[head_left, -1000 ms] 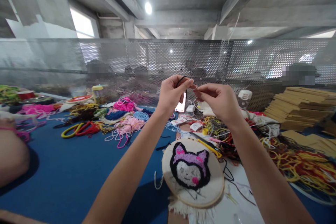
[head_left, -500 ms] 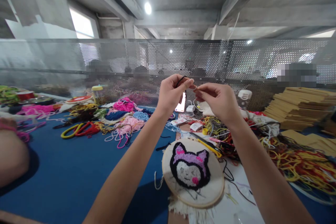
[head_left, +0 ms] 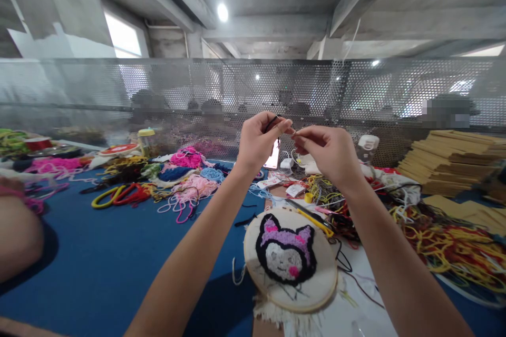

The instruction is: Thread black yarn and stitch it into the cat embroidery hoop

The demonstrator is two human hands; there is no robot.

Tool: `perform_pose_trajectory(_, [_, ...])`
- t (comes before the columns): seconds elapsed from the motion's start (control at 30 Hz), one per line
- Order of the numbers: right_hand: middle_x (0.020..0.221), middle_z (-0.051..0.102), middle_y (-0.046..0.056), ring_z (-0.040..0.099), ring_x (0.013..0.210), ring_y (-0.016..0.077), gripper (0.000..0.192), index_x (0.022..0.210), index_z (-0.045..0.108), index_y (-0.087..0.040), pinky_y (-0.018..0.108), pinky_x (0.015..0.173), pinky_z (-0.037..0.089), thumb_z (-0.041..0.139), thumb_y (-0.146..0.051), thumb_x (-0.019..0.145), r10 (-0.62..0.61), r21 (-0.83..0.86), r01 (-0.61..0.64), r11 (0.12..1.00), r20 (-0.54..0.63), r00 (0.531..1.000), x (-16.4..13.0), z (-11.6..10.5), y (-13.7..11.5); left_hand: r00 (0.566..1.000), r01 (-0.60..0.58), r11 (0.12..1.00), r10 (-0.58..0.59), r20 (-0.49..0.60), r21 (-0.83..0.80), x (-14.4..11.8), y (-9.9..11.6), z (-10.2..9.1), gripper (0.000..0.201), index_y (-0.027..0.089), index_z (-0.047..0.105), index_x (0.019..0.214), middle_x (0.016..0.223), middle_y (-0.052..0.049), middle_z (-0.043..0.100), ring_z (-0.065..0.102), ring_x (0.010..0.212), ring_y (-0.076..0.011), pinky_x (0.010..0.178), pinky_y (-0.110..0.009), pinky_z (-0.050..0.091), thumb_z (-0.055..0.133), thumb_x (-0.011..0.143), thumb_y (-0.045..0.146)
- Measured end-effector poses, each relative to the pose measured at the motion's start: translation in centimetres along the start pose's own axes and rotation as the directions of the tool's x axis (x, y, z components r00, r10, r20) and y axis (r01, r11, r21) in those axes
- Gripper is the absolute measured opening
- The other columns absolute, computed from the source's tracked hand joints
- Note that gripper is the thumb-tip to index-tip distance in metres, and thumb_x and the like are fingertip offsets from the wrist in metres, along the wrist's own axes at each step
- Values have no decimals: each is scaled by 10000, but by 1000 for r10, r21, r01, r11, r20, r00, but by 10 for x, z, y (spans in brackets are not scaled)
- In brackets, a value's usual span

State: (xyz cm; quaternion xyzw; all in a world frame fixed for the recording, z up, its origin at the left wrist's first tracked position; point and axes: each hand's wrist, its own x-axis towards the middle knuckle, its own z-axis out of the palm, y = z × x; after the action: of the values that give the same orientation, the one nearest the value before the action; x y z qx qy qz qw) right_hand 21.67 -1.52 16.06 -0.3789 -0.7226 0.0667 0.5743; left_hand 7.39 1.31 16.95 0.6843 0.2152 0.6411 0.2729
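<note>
My left hand (head_left: 259, 139) is raised in the middle of the view, fingers closed on a strand of black yarn (head_left: 271, 124) that loops over them and dangles below. My right hand (head_left: 330, 152) pinches thumb against forefinger, its tips almost touching the left fingertips. Whatever lies in that pinch is too small to make out. Below both hands, an embroidery hoop (head_left: 324, 284) with white cloth lies on the table. Worked on it in yarn is a cartoon face (head_left: 285, 253) with black outline, purple hood and pink cheek. Fringed cloth hangs past the hoop's lower edge.
Yellow-handled scissors (head_left: 103, 197) and pink yarn (head_left: 197, 188) lie left on the blue table (head_left: 118, 263). A yellow utility knife (head_left: 316, 221) touches the hoop's far side. Tangled yarn (head_left: 454, 253) and stacked brown envelopes (head_left: 446, 160) are at right. A phone (head_left: 272, 157) stands behind my hands.
Both hands stay nearly in place, fingertips still together; the right hand has shifted very slightly. The hoop has not moved.
</note>
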Motion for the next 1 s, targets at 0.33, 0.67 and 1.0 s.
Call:
perform_pose_trajectory(0.33, [603,637,14,593,543,127,150,756,694,-166,257,539,504,563,-238,767,16,8,-16,1000,-4,1000,0,2,6,999,-25,999,27,-47,38,-1,-3,3,138,153,580,665,669,-38,659,531,535,-65,427,-171,359,619,751,253])
perform_pose_trajectory(0.67, [579,638,15,599,518,128,129,719,691,-158,250,519,498,575,-214,733,94,8,-95,995,38,995,1,0,2,997,6,1000,-4,-73,29,-1,-4,3,128,156,583,668,662,-39,654,552,548,-75,443,-183,373,626,742,252])
perform_pose_trajectory(1.0, [604,641,28,601,575,143,119,695,674,-155,278,574,493,580,-225,718,66,5,-67,998,77,995,3,-1,9,998,45,999,-44,-32,5,-1,-5,3,153,151,575,653,661,-25,648,355,365,-12,344,-192,249,619,749,261])
